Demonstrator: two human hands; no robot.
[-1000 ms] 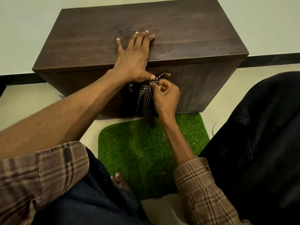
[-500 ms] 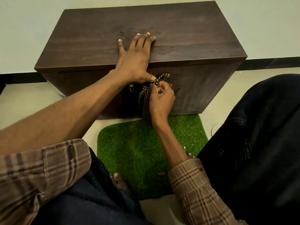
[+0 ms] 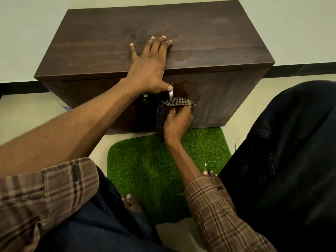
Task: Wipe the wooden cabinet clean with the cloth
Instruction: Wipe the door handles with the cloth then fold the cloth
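While the left hand (image 3: pixel 148 70) lies flat over the wooden cabinet (image 3: pixel 209 42) top edge (likely to steady it), the right hand (image 3: pixel 177 122) grips the checked cloth (image 3: pixel 174 103) against the front panel beside the metal handle (image 3: pixel 171 93), apparently rubbing smudges there.

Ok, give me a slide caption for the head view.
Right hand wipes cabinet front with checked cloth; left hand braces top.

Checked cloth (image 3: pixel 171 106) on dark cabinet (image 3: pixel 214 99) front
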